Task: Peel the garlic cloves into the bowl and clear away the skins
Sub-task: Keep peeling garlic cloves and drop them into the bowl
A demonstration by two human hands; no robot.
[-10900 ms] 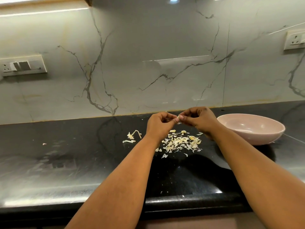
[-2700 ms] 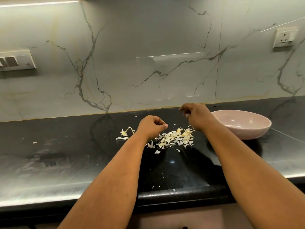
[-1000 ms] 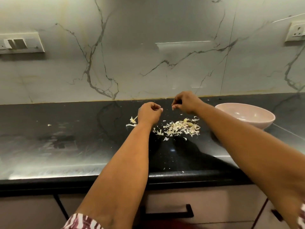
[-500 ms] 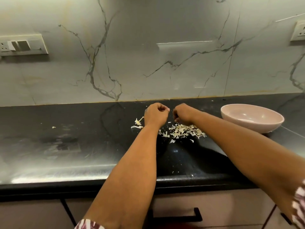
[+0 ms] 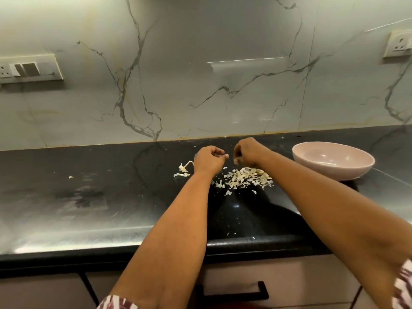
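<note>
A pile of pale garlic skins [image 5: 245, 180] with a yellowish clove [image 5: 259, 172] at its right edge lies on the black counter [image 5: 107, 197]. My right hand [image 5: 248, 152] hovers just above the pile's far side, fingers curled downward and pinching a small pale piece that I cannot make out. My left hand [image 5: 209, 160] is a loose fist beside it, thumb pointing toward the right hand; nothing shows in it. The pink bowl [image 5: 330, 172] stands to the right of the pile, and its contents are hidden from this angle.
A garlic stem bit [image 5: 184, 168] and a skin strip [image 5: 181, 175] lie left of my left hand. A tiny scrap [image 5: 71, 177] sits far left. The marble wall carries a switch plate [image 5: 31, 70] and a socket [image 5: 399, 44]. A drawer handle [image 5: 234, 293] shows below the counter edge.
My right hand went toward the bowl, came back, dipped to the skin pile and has now lifted slightly. My left hand stayed curled in place. The camera moved back and tilted down.
</note>
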